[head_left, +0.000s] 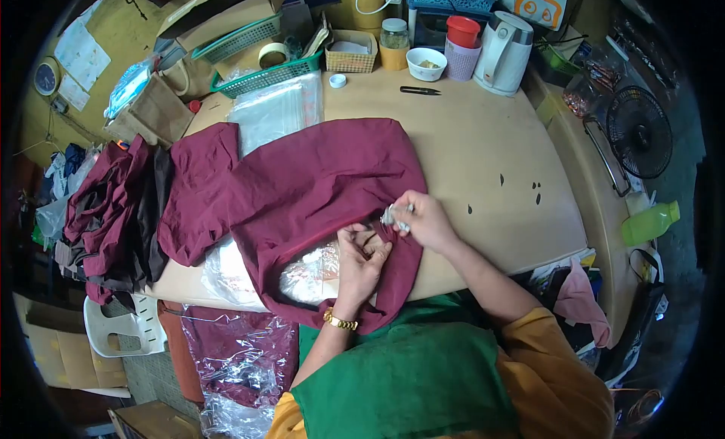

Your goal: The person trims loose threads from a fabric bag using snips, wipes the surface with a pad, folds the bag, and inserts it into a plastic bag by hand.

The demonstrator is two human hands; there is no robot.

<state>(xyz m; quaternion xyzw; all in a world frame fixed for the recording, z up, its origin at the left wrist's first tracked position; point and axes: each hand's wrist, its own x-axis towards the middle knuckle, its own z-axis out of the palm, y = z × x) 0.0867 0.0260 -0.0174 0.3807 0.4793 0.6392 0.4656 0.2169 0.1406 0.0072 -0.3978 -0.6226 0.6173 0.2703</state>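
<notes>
A maroon garment (332, 160) lies spread over the table, its open edge forming a loop near my body. My left hand (362, 261) is inside this loop, fingers curled with their tips pinching the fabric at the seam. A gold-coloured band circles that wrist. My right hand (423, 221) is closed around a small crumpled whitish wad (396, 215), perhaps cloth, held against the garment just right of the left fingertips. Clear plastic bags (311, 277) show through the loop beneath my left hand.
More maroon and dark garments (113, 205) are heaped at the left edge. Black thread snips (420, 91) lie near a white bowl (426, 64) and kettle (504, 54). A green basket (264, 75) stands at the back. A fan (638, 132) is at right.
</notes>
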